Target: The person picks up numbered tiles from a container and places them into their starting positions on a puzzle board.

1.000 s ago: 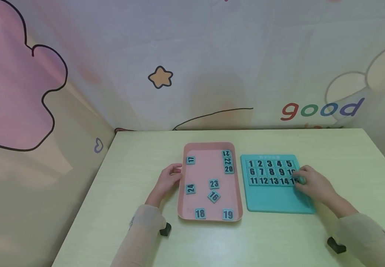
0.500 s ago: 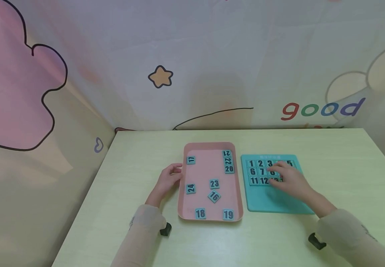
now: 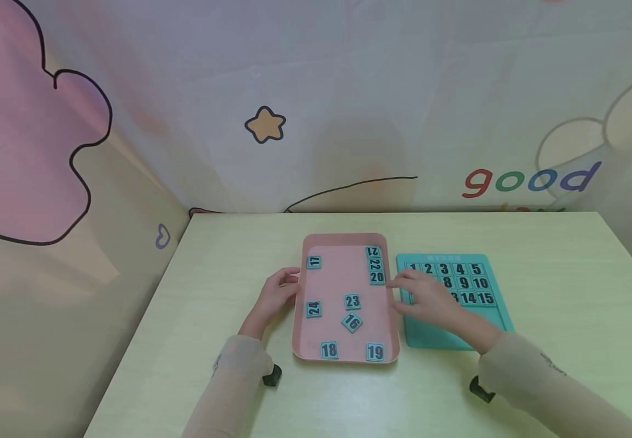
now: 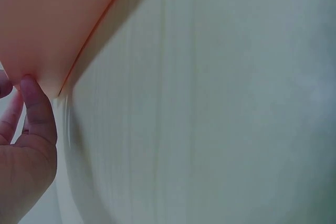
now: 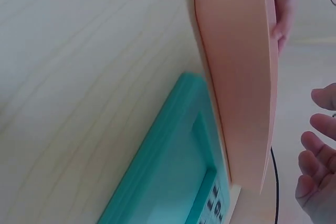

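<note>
A pink tray [image 3: 337, 243] lies on the pale table with several teal number tiles in it, among them 16 [image 3: 351, 322], 23 [image 3: 352, 301] and 20 [image 3: 376, 277]. Right of it lies a teal puzzle board [image 3: 447, 337] with tiles 1 to 15 set in rows. My left hand [image 3: 277, 295] rests against the tray's left rim [image 4: 79, 59], its fingers [image 4: 37, 111] touching it. My right hand [image 3: 422, 295] hovers over the board's left side at the tray's right rim [image 5: 239, 77], fingers [image 5: 317, 153] loosely spread and holding nothing.
A cloth backdrop with a star and the word "good" [image 3: 531, 179] stands behind the table. Bare tabletop [image 3: 567, 267] stretches right of the board and in front of both trays.
My right hand has swept left across the board, from the 15 tile at the right edge to the board's left side by the tray. The left hand has stayed put.
</note>
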The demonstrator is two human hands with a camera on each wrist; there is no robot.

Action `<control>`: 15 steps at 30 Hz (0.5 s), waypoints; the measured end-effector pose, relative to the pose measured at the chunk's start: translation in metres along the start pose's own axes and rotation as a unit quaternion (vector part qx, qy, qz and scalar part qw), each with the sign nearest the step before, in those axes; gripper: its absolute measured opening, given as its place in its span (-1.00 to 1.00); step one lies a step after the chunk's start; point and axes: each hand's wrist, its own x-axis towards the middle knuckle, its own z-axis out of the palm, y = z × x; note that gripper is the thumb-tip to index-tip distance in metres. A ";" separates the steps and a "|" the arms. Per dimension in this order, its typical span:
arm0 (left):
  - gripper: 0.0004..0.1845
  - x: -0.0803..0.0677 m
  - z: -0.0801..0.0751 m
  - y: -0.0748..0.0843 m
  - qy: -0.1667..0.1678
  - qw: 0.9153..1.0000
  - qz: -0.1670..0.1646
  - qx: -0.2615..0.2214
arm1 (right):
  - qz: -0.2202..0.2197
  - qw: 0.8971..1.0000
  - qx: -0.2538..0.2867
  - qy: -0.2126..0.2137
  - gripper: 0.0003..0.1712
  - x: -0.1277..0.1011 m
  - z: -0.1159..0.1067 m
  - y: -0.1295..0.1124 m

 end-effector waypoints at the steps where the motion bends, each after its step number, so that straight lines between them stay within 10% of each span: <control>1: -0.64 0.000 0.000 0.000 0.000 1.000 0.002 0.000 | -0.004 1.000 0.002 -0.005 -0.65 0.002 0.002 -0.004; 15: -0.62 -0.006 -0.001 0.008 -0.006 1.000 -0.002 -0.002 | -0.068 0.996 -0.023 -0.060 -0.68 0.018 0.038 -0.033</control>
